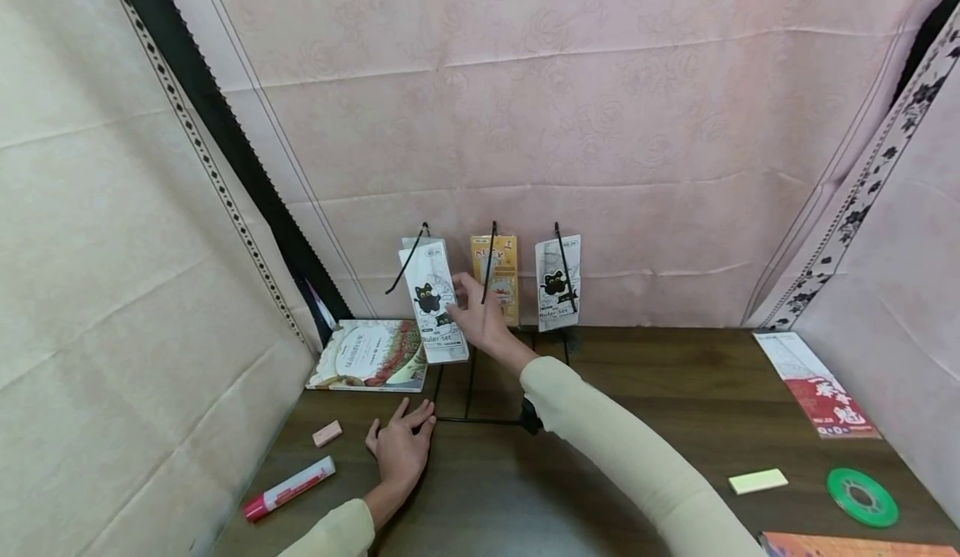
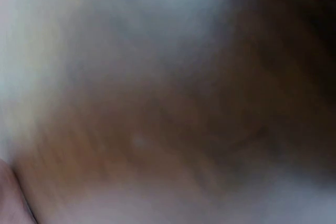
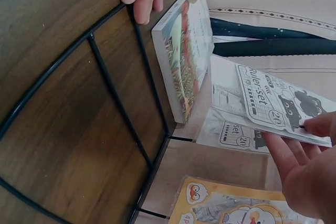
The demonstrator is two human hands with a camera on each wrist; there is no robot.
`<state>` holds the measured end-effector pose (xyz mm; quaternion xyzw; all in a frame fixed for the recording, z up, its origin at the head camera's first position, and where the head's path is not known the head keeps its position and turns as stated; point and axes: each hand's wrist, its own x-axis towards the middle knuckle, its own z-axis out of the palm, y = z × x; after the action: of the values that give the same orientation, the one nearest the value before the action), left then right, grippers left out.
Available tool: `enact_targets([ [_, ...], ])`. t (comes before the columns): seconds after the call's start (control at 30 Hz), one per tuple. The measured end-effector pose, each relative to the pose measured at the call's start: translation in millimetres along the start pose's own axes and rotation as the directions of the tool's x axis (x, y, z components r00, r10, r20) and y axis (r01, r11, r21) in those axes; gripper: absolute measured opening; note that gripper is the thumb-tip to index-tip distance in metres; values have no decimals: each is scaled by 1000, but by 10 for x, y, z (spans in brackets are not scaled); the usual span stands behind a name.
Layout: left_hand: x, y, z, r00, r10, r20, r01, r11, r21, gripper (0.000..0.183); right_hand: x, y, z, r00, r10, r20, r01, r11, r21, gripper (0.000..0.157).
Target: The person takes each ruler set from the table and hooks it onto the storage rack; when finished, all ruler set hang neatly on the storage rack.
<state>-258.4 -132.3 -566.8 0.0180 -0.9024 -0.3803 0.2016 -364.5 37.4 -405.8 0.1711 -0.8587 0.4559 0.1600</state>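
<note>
My right hand [image 1: 482,317] pinches the edge of a white ruler set packet [image 1: 441,342] with black cats at the left hook [image 1: 406,266] of a black wire rack. Thumb and fingers lie on opposite faces in the right wrist view, where another ruler set packet [image 3: 233,136] hangs behind it. Low on the table, my left hand [image 1: 402,450] rests its fingers at the corner of the rack's wire base [image 3: 108,72]. A yellow packet [image 1: 507,269] hangs on the middle hook, another ruler set packet [image 1: 557,311] on the right one. The left wrist view is blurred.
A book [image 1: 367,357] lies behind the left hand. Beside that hand are a pink eraser [image 1: 327,434] and a glue stick [image 1: 289,489]. To the right lie a red-and-white packet [image 1: 817,386], a pale yellow strip [image 1: 757,481], a green ring [image 1: 862,497] and an orange item [image 1: 855,545].
</note>
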Motion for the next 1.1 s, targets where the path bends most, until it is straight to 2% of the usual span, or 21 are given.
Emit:
enact_targets([
  [0.3, -1, 1, -12, 1000, -1, 13, 1, 1000, -6, 27, 59, 46, 107, 1000, -25, 8, 25, 997, -72, 23],
  [0.57, -14, -27, 2, 1000, 6, 4, -6, 1000, -21, 26, 131, 156, 183, 997, -19, 78, 21, 1000, -20, 25],
  [0.8, -23, -7, 13, 1000, 15, 25, -14, 1000, -26, 28, 126, 222, 155, 994, 16, 105, -8, 997, -79, 25],
  [1.1, -10, -16, -3, 1000, 16, 8, -16, 1000, -16, 26, 67, 284, 83, 994, 4, 106, 14, 986, -165, 29],
])
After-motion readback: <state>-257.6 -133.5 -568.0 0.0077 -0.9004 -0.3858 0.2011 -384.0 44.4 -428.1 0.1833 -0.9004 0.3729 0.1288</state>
